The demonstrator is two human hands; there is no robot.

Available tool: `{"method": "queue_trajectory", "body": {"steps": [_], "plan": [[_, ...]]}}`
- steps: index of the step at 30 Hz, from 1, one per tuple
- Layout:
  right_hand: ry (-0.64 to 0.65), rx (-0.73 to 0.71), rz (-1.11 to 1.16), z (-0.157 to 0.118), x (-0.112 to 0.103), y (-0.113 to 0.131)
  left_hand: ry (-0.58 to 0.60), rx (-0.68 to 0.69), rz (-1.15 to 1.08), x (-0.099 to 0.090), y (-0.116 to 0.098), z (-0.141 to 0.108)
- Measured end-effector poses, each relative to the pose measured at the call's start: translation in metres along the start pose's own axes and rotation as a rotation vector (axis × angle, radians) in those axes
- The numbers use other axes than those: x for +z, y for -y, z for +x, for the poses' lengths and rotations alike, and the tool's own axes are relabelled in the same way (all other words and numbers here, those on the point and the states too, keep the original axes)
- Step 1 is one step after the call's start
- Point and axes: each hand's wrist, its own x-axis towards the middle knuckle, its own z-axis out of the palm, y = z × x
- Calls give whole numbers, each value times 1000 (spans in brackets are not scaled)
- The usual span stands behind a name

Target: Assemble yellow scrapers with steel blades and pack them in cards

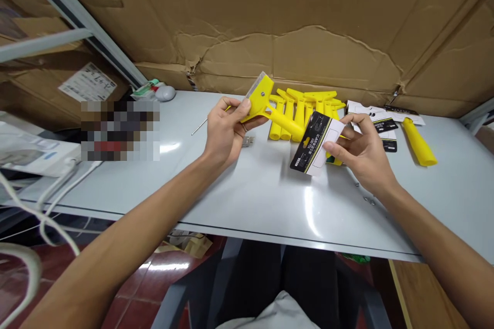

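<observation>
Left hand: near the middle of the frame, the person's left hand (pixel 227 128) has its thumb and fingers pinched on the head of a yellow plastic scraper with a flat metal blade (pixel 262 93).
Scraper: up off the table at mid-frame, blade edge towards the top, its handle slanting down to the right until the card hides the end.
Right hand: right of centre, the right hand (pixel 365 149) presses its thumb on the front of a black-and-white printed card with a yellow stripe (pixel 316 144), fingers curled behind; I can't tell whether they also touch the scraper's handle.
Metal rod: a thin silvery rod (pixel 199 127) pokes out left of the left hand; what holds it is hidden from me.
Behind the hands: a row of yellow plastic scrapers (pixel 322 96) on the glossy white tabletop (pixel 231 190).
Right side: a hollow yellow plastic handle (pixel 420 144) lies near some black-and-white printed cards (pixel 386 126).
Small bits: little shiny metal pieces (pixel 369 200) by the right wrist.
Back: a big brown cardboard sheet (pixel 309 0) across the top of the frame.
</observation>
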Motion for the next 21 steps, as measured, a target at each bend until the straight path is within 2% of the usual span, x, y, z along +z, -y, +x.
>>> {"method": "queue_trajectory", "body": {"steps": [9, 15, 18, 21], "plan": [[-54, -91, 3, 4, -16, 10, 121, -110, -79, 12, -14, -10], [-56, -138, -66, 8, -28, 16, 379, -234, -56, 14, -13, -18], [-27, -201, -231, 5, -30, 18, 413, -241, -59, 15, -9, -19], [-29, -439, -647, -1, -29, 20, 418, -197, -70, 17, -5, -20]]}}
